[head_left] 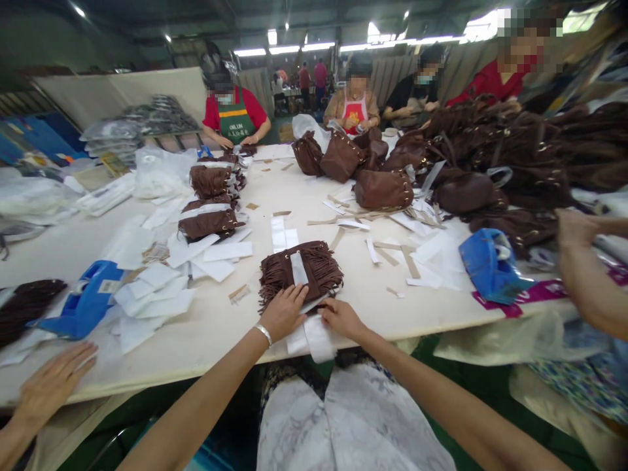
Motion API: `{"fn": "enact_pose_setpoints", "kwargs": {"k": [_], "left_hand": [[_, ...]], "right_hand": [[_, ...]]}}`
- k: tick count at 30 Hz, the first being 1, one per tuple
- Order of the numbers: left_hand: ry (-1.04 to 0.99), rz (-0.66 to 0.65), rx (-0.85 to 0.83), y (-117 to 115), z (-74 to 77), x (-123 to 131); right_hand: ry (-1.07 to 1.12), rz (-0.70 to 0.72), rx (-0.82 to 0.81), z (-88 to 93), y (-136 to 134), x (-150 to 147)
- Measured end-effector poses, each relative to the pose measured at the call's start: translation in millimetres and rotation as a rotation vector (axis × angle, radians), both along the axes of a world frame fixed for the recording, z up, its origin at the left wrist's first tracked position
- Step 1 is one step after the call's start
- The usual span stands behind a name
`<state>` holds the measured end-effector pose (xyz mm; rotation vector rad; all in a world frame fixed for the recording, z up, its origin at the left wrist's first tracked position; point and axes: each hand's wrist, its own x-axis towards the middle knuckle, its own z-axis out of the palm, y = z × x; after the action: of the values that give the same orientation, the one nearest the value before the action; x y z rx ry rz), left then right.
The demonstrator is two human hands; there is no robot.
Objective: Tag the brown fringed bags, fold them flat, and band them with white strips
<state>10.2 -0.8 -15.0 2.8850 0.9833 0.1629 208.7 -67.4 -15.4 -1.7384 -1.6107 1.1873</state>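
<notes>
A dark brown fringed bag [321, 275] lies on the table in front of me, with a pale strip [297, 267] across its middle. My left hand [286, 310] rests on the bag's near edge, fingers stretched out over it and the end of the strip. At the bag's near right corner, my right hand [342, 317] is closed, fingertips pinched together. What they hold, if anything, is too small to make out. White sheet material [318, 339] lies under both hands and hangs over the table's front edge.
Blue tape dispensers [88, 297] [490, 265] stand left and right. White sheets [154, 297] and fringed bags [209, 219] lie left; brown bags [520, 154] heap up right. Co-workers' hands [59, 379] [576, 229] are at both sides; more people [238, 118] sit opposite.
</notes>
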Motion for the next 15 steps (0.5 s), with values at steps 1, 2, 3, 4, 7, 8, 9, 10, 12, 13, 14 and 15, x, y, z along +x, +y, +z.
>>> {"fn": "enact_pose_setpoints", "kwargs": {"k": [1,2,3,4,7,8,9,10,12,13,14,15], "left_hand": [[0.003,0.0,0.009,1.2,-1.5,0.7],[0.008,-0.001,0.014,2.7,-2.2,1.6],[0.013,-0.003,0.019,4.3,-2.2,2.4],[0.017,-0.005,0.024,5.9,-1.6,3.4],[0.027,-0.005,0.055,9.3,2.9,6.1],[0.028,0.002,0.068,9.9,5.0,7.0],[0.028,0.013,0.083,10.2,7.2,7.9],[0.028,0.026,0.097,10.2,9.1,8.9],[0.025,0.057,0.125,8.8,11.3,11.2],[0.024,0.073,0.139,7.3,11.0,12.5],[0.023,0.088,0.153,5.1,9.4,13.8],[0.023,0.103,0.167,2.4,6.6,15.3]], "right_hand": [[-0.095,0.038,0.076,-1.0,-2.7,4.3],[-0.186,0.083,0.143,-2.4,-4.5,7.9],[-0.27,0.132,0.201,-4.3,-5.2,10.6],[-0.347,0.185,0.252,-6.7,-4.7,12.2],[-0.533,0.336,0.382,-15.3,2.1,12.0],[-0.582,0.38,0.422,-17.9,5.3,11.1],[-0.627,0.419,0.46,-20.2,8.5,10.2],[-0.666,0.455,0.495,-21.8,11.4,9.6],[-0.729,0.516,0.556,-23.7,16.1,9.7],[-0.753,0.539,0.581,-24.2,17.6,10.3],[-0.774,0.555,0.603,-24.4,18.8,11.2],[-0.791,0.565,0.621,-24.7,19.5,12.2]]}}
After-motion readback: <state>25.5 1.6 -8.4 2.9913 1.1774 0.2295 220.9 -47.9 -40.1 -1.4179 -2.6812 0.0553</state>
